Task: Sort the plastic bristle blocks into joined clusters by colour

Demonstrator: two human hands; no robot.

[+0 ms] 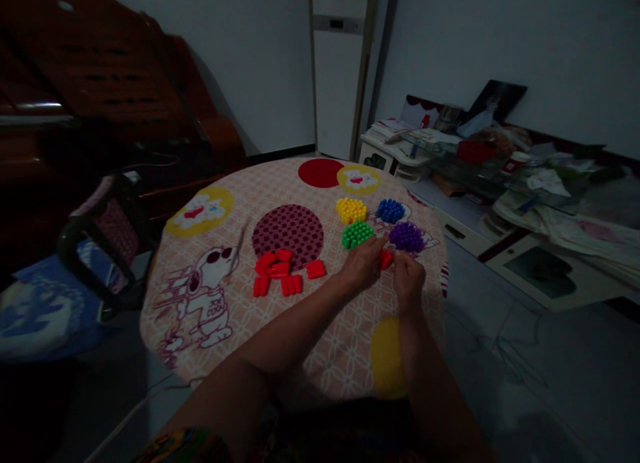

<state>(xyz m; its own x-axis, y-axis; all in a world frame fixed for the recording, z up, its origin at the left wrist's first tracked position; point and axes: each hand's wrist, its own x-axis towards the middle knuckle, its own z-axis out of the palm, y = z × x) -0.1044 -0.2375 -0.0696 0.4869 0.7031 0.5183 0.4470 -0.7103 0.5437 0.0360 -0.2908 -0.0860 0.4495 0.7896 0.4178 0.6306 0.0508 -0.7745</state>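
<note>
Tablecloth (345, 343) is flanked by a sofa (125, 93) at ten o'clock and a cabinet (467, 246) at two, with a red piece (385, 259) at four bracketed by left hand (361, 263) and right hand (410, 276), both narrowed, their grip indiscernible.

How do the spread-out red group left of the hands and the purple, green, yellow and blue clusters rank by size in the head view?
1. Red group
2. Purple cluster
3. Green cluster and yellow cluster: too alike to rank
4. Blue cluster: smallest here, though farther from the camera than purple
</note>
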